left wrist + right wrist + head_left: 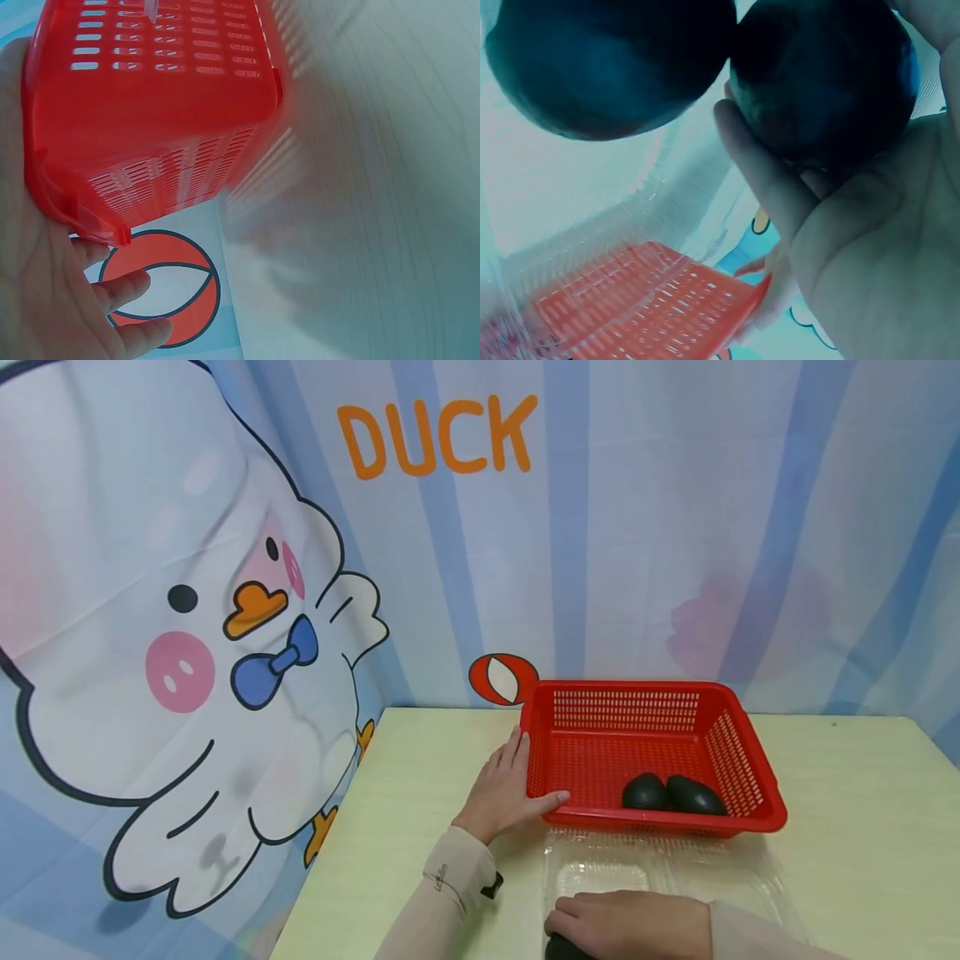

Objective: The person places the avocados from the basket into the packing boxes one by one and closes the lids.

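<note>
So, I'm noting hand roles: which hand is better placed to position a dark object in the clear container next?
Probably the right hand: it grips a dark object, and the head view shows it at the clear container. The left hand touches the red basket instead.

Everything out back's being covered by a striped blue duck-print cloth. Pale yellow table's being backed by it.

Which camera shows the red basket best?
The head view: it shows the red basket whole enough to look inside, where two dark egg-shaped things lie. The left wrist view shows its outside close up, cut off at the top. The right wrist view shows only part, cut off at the bottom.
</note>
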{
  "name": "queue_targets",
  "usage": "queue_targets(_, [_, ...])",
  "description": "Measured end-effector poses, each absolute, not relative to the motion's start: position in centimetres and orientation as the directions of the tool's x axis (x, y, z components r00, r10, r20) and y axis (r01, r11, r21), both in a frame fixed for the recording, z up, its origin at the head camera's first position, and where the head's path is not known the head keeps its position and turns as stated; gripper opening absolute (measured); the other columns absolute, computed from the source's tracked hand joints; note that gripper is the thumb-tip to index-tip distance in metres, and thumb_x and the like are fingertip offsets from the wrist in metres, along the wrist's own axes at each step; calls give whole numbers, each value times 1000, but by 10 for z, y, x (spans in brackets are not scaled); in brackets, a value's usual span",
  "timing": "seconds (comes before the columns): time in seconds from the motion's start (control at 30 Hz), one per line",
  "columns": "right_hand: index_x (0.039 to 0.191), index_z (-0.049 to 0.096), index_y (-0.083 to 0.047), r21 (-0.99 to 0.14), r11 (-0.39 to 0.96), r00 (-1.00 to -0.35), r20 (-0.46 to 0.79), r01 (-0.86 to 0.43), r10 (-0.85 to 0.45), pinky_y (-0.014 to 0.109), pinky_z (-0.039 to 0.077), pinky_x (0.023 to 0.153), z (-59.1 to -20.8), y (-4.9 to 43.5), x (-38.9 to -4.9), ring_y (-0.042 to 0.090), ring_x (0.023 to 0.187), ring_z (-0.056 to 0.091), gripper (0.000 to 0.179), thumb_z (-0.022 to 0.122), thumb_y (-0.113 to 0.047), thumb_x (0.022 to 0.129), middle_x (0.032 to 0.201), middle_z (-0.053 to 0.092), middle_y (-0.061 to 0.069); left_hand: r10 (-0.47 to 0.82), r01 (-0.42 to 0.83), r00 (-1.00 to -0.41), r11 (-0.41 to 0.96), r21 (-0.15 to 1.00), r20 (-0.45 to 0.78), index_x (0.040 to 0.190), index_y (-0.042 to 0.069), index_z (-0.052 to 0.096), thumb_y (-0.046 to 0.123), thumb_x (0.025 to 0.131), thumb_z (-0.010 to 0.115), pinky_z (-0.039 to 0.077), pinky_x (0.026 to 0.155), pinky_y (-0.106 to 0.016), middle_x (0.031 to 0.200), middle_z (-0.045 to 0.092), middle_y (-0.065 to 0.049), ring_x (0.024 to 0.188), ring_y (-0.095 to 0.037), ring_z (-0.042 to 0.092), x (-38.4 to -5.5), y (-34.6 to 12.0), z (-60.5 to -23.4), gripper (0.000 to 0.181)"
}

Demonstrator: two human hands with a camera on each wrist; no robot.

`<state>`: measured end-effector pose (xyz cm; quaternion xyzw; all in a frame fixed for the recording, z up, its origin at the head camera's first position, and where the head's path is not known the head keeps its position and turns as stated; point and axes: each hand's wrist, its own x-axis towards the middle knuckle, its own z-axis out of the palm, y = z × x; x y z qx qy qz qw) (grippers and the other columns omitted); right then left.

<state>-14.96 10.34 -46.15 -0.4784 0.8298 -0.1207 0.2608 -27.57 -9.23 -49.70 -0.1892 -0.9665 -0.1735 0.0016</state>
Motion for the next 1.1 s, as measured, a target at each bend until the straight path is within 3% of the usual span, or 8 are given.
queue_targets(0.23, [131,54,-33,-558,481,-363,-317,-676,-876,27,56,91,-464,105,-160,-5,94,58,51,77,-44,86,114,60,-23,363,362,-930,871,333,62,165,13,9,87,81,45,27,122,-51,172,3,-2,152,-30,24,-275,-93,-497,117])
queue_targets(0.4, [135,56,-38,-548,426,-311,-294,-720,-904,24,54,90,-461,106,-165,-4,98,55,57,82,-37,84,119,55,-19,358,357,-932,871,337,62,165,13,10,87,81,45,28,122,-51,172,4,-2,152,-30,24,-275,-93,-498,117])
queue_targets(0.63, [135,47,-27,-623,437,-351,-265,-648,-898,25,53,95,-465,110,-171,-4,104,56,65,85,-36,83,123,57,-19,357,361,-931,870,336,76,164,12,12,85,81,47,30,121,-52,172,5,-3,152,-30,26,-276,-92,-498,116])
queue_targets(0.73, [131,46,-30,-657,450,-360,-279,-604,-890,24,53,93,-467,112,-172,-4,103,55,63,86,-35,82,121,55,-19,356,358,-932,870,338,70,164,13,11,85,81,47,30,121,-52,172,5,-3,152,-30,26,-276,-92,-497,116])
queue_targets(0.87, [131,52,-35,-644,416,-317,-271,-642,-909,25,54,94,-471,113,-173,-4,104,56,56,84,-31,85,122,56,-19,356,356,-932,871,338,64,165,14,10,86,81,46,29,121,-52,172,5,-2,152,-30,25,-275,-92,-496,117])
queue_targets(0.97, [132,55,-35,-628,378,-281,-253,-680,-926,26,53,96,-473,112,-171,-4,105,57,52,82,-30,87,123,58,-20,356,356,-932,871,339,65,165,14,10,87,81,45,29,122,-51,172,4,-2,152,-30,25,-275,-92,-496,117])
queue_targets(1.1, [129,57,-32,-643,376,-285,-247,-667,-926,24,53,95,-478,110,-168,-5,99,58,49,81,-31,87,117,61,-22,359,359,-931,869,341,68,165,14,10,88,81,43,28,122,-51,172,4,-2,152,-30,25,-275,-92,-497,117])
